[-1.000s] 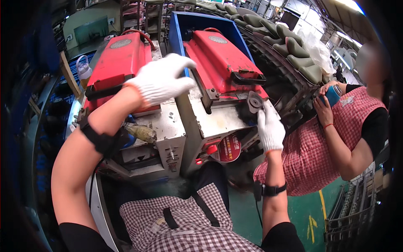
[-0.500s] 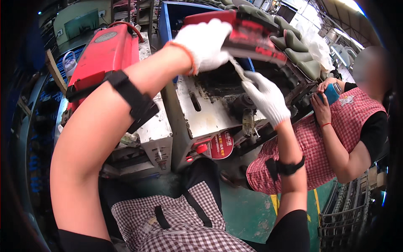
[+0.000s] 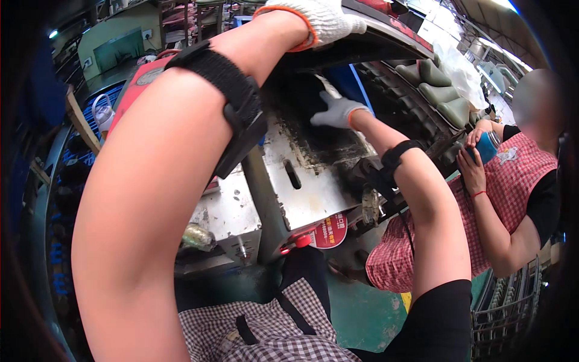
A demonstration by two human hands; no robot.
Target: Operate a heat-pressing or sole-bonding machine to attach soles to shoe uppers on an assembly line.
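At the top edge of the picture my left hand (image 3: 329, 23), in a white knit glove with orange trim, is at the near edge of a raised machine cover (image 3: 389, 37), red with a dark underside. The fingers appear closed on that edge; part of the hand is cut off. My right hand (image 3: 338, 113), also gloved, reaches over the blackened machine bed (image 3: 301, 148), thumb apart. A thin pale stick (image 3: 327, 86) shows at its fingers, seemingly held; the grip is partly hidden, and I cannot tell the stick's kind.
Grey-green shoe-like forms (image 3: 443, 96) fill a rack at the right. A co-worker in a red checked apron (image 3: 518, 169) stands there, holding a blue object (image 3: 485, 148). A red knob (image 3: 303, 241) protrudes from the machine's front. Another red machine (image 3: 136, 90) is at left.
The cover has swung up and back with my left hand. My right hand has moved left, deeper over the machine bed, with the pale stick beside its fingers. My view has shifted slightly.
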